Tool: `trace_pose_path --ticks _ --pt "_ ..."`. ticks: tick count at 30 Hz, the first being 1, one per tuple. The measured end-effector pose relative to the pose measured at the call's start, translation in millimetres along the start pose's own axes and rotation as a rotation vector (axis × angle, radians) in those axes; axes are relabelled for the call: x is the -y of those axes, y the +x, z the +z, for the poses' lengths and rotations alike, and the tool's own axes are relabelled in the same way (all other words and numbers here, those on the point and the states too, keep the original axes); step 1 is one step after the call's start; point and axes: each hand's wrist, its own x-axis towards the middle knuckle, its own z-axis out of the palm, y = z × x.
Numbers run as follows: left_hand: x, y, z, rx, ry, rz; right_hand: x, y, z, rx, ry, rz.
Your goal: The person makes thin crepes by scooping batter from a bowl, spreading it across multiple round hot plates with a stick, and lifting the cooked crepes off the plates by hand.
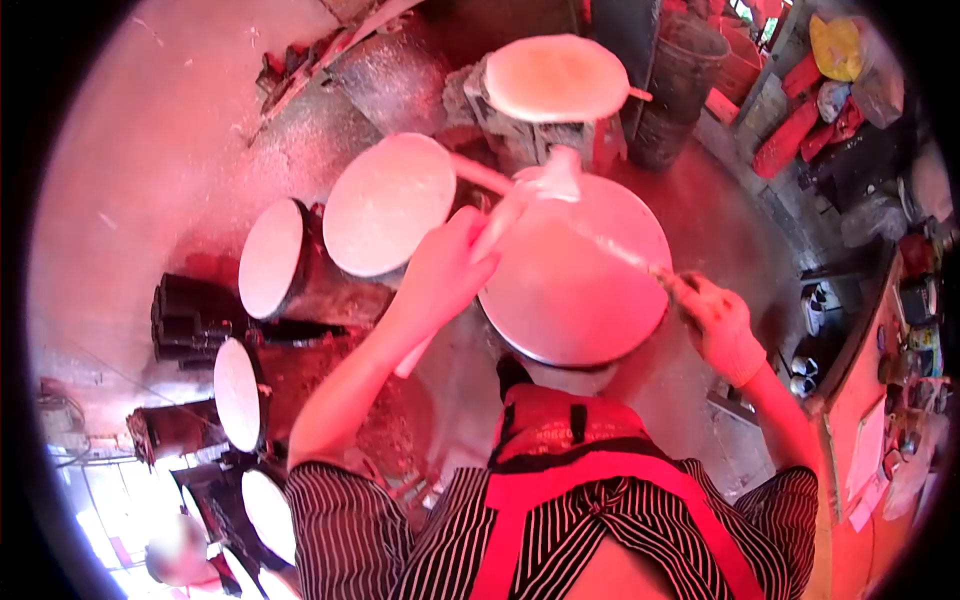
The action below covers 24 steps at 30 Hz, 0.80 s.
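Note:
A wide round pale disc (590, 290) with a dark rim lies right in front of me. My left hand (447, 262) is at its left side, closed around a pale stick (497, 222) that slants up toward the disc's far edge. At that edge sits a blurred white piece (560, 178); whether it joins the stick I cannot tell. My right hand (717, 328), in a light glove, is closed on the handle of a long thin tool (625, 252) at the disc's right edge. The tool's blurred pale shaft reaches in over the disc. Its exact kind does not show.
Another round disc (390, 205) tilts close by on the left, with more discs (272, 258) beyond it. An orange-lit disc (557, 78) rests on a block ahead. A dark bucket (690, 60) stands behind. A cluttered bench (850, 450) runs along the right. A person (185, 555) is at lower left.

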Motion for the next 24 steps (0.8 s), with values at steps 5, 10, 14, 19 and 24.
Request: trace_pose_path --ticks 5,10,14,19,24 --pt "-3 -5 90 -0.015 0.083 0.127 -39 -97 32 -0.025 0.487 0.543" --pt "49 17 225 -0.149 -0.281 -0.189 -37 -176 125 -0.144 1.168 1.086" --pt "50 37 270 -0.291 0.035 0.025 -32 -186 195 -0.396 0.552 0.672" --pt "33 53 254 -0.519 0.323 0.086 -27 -97 172 -0.275 0.387 0.808" --pt "17 48 186 -0.681 0.276 0.277 -30 -73 176 -0.378 1.554 0.937"
